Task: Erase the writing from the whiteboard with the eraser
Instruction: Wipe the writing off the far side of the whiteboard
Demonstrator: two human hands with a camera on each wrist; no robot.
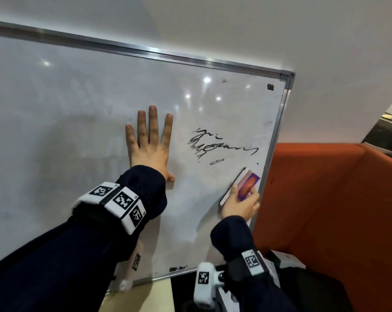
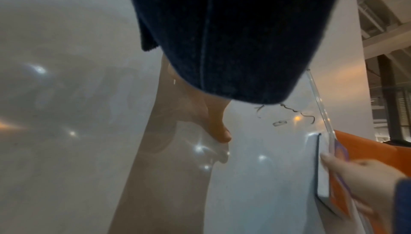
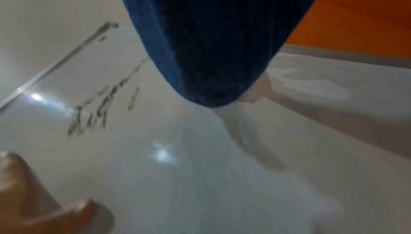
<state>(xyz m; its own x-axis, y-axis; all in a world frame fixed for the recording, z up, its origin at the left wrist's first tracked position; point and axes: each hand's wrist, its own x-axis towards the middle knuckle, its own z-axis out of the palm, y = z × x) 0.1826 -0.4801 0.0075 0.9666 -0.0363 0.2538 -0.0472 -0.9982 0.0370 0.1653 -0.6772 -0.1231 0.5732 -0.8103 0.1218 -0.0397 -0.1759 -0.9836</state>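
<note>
A framed whiteboard [image 1: 78, 122] leans against the wall. Smeared black writing [image 1: 219, 146] sits near its right edge, seen also as writing [image 2: 289, 116] in the left wrist view and blurred writing [image 3: 100, 113] in the right wrist view. My left hand [image 1: 151, 143] presses flat on the board, fingers straight, left of the writing. My right hand [image 1: 240, 207] grips a white eraser with a purple and orange back [image 1: 243, 184], its pad against the board just below the writing. In the left wrist view the eraser [image 2: 323, 172] stands edge-on by the frame.
An orange upholstered seat [image 1: 330, 199] stands right of the board. A pale wooden surface [image 1: 150, 296] lies under the board's lower edge. Small black marks [image 1: 270, 87] dot the board's top right corner. White boxes [image 1: 287, 260] lie by the seat.
</note>
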